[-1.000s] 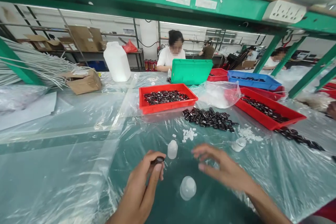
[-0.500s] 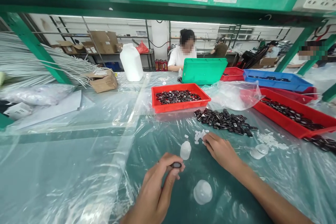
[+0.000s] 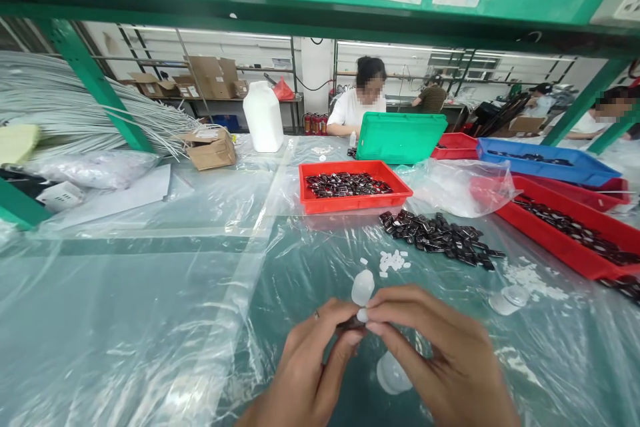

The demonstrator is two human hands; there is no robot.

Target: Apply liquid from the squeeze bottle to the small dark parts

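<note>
Between the thumb and forefinger of my left hand is a small dark oval part. My right hand pinches a small white piece against the end of that part, so the two hands meet. Just beyond the fingers stands a small translucent bottle. Partly behind my right hand is a translucent cup-like container. Several loose white pieces lie on the plastic-covered table farther back. Past them spreads a heap of black parts.
A red tray of dark parts stands ahead, a green bin behind it. At right are another red tray, a blue tray and a small clear jar. A white jug stands at the back. A person sits opposite.
My right hand has come from the loose white pieces to my left hand, carrying one white piece to the dark part. The view has shifted slightly left.
</note>
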